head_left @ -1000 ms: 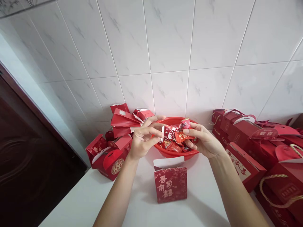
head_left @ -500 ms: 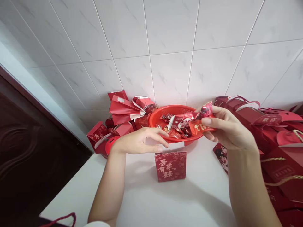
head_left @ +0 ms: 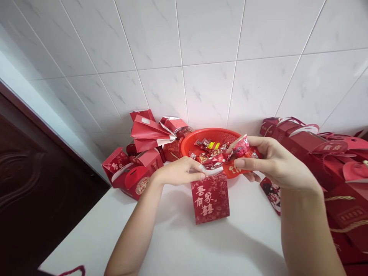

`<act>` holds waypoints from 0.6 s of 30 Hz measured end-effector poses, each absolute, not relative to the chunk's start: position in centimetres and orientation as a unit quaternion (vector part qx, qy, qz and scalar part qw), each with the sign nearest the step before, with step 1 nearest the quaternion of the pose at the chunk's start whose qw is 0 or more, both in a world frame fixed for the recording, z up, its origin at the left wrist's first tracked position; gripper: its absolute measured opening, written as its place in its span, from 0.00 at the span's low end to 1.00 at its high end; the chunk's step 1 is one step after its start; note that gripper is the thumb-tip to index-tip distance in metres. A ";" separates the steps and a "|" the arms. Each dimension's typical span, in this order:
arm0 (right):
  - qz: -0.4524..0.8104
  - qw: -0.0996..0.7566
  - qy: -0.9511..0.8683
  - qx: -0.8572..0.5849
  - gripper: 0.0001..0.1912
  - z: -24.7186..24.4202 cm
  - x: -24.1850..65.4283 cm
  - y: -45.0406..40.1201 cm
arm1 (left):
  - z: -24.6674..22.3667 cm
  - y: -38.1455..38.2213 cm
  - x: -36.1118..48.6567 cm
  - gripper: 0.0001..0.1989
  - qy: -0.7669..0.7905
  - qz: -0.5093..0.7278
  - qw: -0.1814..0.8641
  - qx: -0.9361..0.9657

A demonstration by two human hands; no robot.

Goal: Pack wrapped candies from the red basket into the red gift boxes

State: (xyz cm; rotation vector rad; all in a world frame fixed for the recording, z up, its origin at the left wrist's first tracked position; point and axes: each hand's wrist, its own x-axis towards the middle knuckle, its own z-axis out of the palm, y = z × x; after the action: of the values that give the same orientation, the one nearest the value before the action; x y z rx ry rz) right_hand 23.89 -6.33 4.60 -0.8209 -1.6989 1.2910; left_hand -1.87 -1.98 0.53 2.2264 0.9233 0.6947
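A small red paper box (head_left: 211, 201) with pale gold characters stands on the white table, tilted slightly. My left hand (head_left: 181, 170) is closed on its upper left edge, thumb and fingers at the white inner flap. Just above the box's open top, my right hand (head_left: 267, 163) grips several wrapped candies (head_left: 240, 147). One is pink, and a flat orange-red packet (head_left: 232, 169) sticks out under the thumb. Behind both hands stands a red plastic basket (head_left: 218, 134) with more wrapped candies in it, one with a yellow label (head_left: 214, 145).
Folded red boxes (head_left: 153, 132) are piled at the back left against the tiled wall (head_left: 207, 92). Along the right side, many red gift boxes (head_left: 330, 147) with rope handles are stacked. A printed card (head_left: 270, 195) lies by my right wrist. A dark door (head_left: 43, 184) is at left.
My right hand has brought the candies down and left to the box's opening. My left hand has shifted right and closed on the box's edge, and the box leans more.
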 end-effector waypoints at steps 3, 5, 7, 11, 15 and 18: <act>0.504 0.407 -0.686 -0.331 0.15 4.8 23.8 -6.3 | 0.7 -2.0 -1.5 0.10 0.323 0.234 0.361 0.843; 0.496 0.406 -0.689 -0.338 0.15 5.0 23.9 -6.3 | 0.9 -2.2 -1.2 0.13 0.307 0.232 0.383 0.840; 0.492 0.400 -0.695 -0.341 0.15 5.2 23.9 -6.4 | 1.2 -2.4 -0.9 0.17 0.305 0.204 0.406 0.837; 0.481 0.349 -0.727 -0.344 0.12 5.5 24.1 -6.5 | 1.6 -2.9 -0.5 0.22 0.367 0.110 0.406 0.829; 0.448 0.287 -0.766 -0.361 0.08 5.0 24.0 -6.3 | 1.5 -2.8 -0.4 0.30 0.386 0.131 0.346 0.845; 0.408 0.260 -0.787 -0.383 0.07 4.2 23.7 -5.9 | 1.1 -2.4 -0.4 0.32 0.361 0.124 0.346 0.857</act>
State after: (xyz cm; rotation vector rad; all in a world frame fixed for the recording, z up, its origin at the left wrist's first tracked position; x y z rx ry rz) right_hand 23.72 -5.89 4.25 -1.0381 -2.1323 1.1044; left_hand -0.44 -2.35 1.13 2.2243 0.9370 0.3212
